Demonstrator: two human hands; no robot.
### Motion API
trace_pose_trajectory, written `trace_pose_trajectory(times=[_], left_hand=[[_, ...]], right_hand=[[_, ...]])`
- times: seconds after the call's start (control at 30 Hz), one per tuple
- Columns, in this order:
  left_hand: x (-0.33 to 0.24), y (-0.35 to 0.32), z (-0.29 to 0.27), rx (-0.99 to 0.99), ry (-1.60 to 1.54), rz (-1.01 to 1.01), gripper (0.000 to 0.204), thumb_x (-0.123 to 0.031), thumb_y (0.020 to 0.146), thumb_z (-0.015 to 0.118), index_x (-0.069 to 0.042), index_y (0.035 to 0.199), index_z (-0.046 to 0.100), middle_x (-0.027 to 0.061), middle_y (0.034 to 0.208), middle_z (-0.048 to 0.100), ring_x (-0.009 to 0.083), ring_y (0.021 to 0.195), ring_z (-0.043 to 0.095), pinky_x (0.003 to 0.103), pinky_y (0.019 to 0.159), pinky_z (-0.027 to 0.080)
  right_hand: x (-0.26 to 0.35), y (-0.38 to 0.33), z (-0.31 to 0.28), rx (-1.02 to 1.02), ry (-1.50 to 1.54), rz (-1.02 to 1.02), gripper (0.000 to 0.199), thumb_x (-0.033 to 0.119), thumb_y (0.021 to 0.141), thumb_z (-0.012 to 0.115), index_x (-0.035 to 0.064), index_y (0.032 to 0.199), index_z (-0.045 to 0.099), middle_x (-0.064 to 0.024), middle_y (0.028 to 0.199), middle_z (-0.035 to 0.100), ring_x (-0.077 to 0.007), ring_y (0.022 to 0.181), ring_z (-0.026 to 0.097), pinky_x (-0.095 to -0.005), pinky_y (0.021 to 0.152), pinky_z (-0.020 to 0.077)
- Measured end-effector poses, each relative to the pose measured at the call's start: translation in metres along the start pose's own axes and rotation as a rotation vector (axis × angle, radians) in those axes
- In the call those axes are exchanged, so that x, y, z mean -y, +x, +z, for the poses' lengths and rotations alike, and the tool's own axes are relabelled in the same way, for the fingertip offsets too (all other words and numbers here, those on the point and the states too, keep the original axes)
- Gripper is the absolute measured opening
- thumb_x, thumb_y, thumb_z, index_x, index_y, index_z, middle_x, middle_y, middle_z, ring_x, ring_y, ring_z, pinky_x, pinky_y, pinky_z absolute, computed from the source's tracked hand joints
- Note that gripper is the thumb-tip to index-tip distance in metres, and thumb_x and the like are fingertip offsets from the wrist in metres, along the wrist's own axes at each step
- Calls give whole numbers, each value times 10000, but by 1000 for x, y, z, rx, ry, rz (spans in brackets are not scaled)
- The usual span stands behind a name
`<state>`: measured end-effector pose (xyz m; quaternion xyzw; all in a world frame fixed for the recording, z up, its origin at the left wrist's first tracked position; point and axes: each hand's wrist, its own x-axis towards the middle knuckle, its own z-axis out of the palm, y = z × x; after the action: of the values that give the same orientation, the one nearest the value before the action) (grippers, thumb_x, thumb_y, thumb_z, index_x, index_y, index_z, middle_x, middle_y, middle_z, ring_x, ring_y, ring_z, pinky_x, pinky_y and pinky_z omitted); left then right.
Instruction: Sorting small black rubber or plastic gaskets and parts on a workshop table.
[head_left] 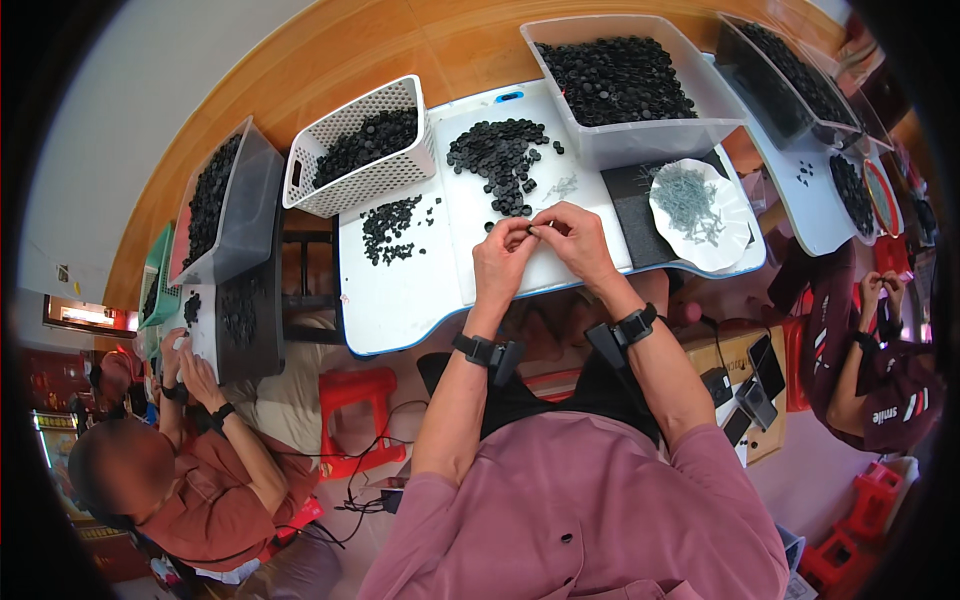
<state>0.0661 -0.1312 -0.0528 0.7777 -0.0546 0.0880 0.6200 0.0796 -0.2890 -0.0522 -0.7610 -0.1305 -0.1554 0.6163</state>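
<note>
Hands meeting over the white desk (400, 290)

The left hand (502, 258) and right hand (572, 236) are pinching one small black part (533, 229) together (fingers closed), just below a loose pile of black caps (500, 155).

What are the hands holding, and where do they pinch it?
Both hands, left hand and right hand, pinch a small dark part between their fingertips. It is too small to tell which part of it they grip.

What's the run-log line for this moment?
left hand: pinching small black part | right hand: same part | below: white tray | nearby: black parts pile
</note>
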Motion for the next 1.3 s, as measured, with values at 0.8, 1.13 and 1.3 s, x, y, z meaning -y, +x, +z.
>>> trace_pose_trajectory(times=[0.8,1.13,1.3], left_hand=[[-8,-4,-3,54,79,-19,220,-73,960,723,16,1151,660,107,964,786,136,892,753,273,804,579],[1,-2,-5,57,-150,-43,242,-47,965,718,14,1181,627,103,964,768,117,883,725,263,799,569],[-2,-4,-4,21,-62,17,235,-34,931,758,-19,1154,687,31,928,725,82,829,668,243,767,548]], right_hand=[[0,2,-4,49,225,182,84,63,901,762,-5,949,752,-50,885,716,-85,754,628,-238,677,499],[-4,5,-6,139,199,190,86,40,926,725,-2,997,747,-43,920,741,-85,817,667,-233,715,516],[-7,6,-7,172,397,255,137,24,926,722,-19,1055,740,-55,953,757,-111,852,691,-245,772,552]])
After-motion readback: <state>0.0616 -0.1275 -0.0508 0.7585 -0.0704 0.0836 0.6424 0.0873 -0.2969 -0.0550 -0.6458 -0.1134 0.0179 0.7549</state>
